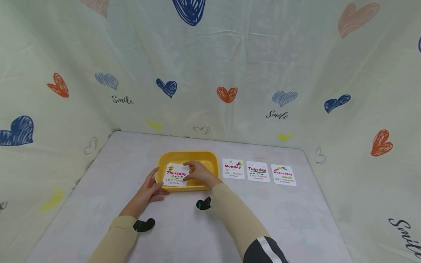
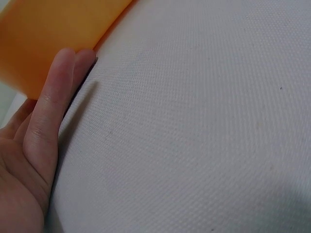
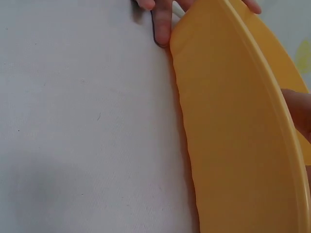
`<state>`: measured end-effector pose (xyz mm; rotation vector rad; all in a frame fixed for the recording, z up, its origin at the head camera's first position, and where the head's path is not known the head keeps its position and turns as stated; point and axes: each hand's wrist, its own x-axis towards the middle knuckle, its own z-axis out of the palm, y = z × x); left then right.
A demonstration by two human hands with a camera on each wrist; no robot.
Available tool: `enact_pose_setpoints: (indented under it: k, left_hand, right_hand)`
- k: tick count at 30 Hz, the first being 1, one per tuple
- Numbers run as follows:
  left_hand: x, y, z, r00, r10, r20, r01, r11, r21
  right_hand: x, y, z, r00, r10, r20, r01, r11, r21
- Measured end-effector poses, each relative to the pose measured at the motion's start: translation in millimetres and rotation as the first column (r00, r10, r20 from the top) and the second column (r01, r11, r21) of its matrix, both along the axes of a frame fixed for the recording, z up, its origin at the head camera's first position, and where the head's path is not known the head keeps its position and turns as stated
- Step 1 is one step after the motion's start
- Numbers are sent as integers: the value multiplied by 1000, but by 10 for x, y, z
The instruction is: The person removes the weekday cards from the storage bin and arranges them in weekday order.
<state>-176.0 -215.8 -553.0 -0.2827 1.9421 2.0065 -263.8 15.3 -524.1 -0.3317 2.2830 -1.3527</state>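
1. Holding the Thursday card (image 1: 173,178) with my right hand (image 1: 201,174), I grip it at its right side, thumb over the printed face and bent fingers by the upper right corner.
2. The card sits over the left part of the yellow tray (image 1: 205,166), face up, its purple-red word readable; whether it touches the tray's floor I cannot tell.
3. My left hand (image 1: 148,188) is at the tray's near left corner. Its fingers lie fairly straight against the outside, as the left wrist view shows, and one fingertip reaches the rim.
4. From my right wrist, the tray's smooth outer wall fills much of the view, with part of my right hand inside the rim and the card out of sight.
5. To the right of the tray, on the white table (image 1: 177,233), three cards lie face up in a row, just beside one another: the Monday card (image 1: 233,169), nearest the tray, then the Tuesday card (image 1: 258,172), then the Wednesday card (image 1: 284,175).
6. Behind the table hangs a pale curtain (image 1: 197,54) printed with hearts and "Smile". My sleeves (image 1: 241,215) are beige.
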Motion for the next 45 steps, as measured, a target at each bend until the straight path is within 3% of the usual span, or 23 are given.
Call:
enact_pose_setpoints:
  k: [8, 18, 31, 45]
  left_hand:
    - [4, -11, -4, 1000, -2, -3, 2, 1000, 6]
    - [-2, 6, -22, 1000, 7, 12, -7, 1000, 0]
    - [-15, -23, -33, 1000, 0, 14, 0, 1000, -1]
    - [-13, -18, -24, 1000, 6, 16, -6, 1000, 4]
  right_hand:
    - [-56, -45, 6, 997, -47, 56, 43, 996, 74]
    - [-166, -34, -9, 999, 9, 49, -20, 974, 227]
    - [-262, -65, -87, 988, -83, 131, 55, 977, 205]
    - [-305, -148, -71, 992, -83, 98, 54, 962, 269]
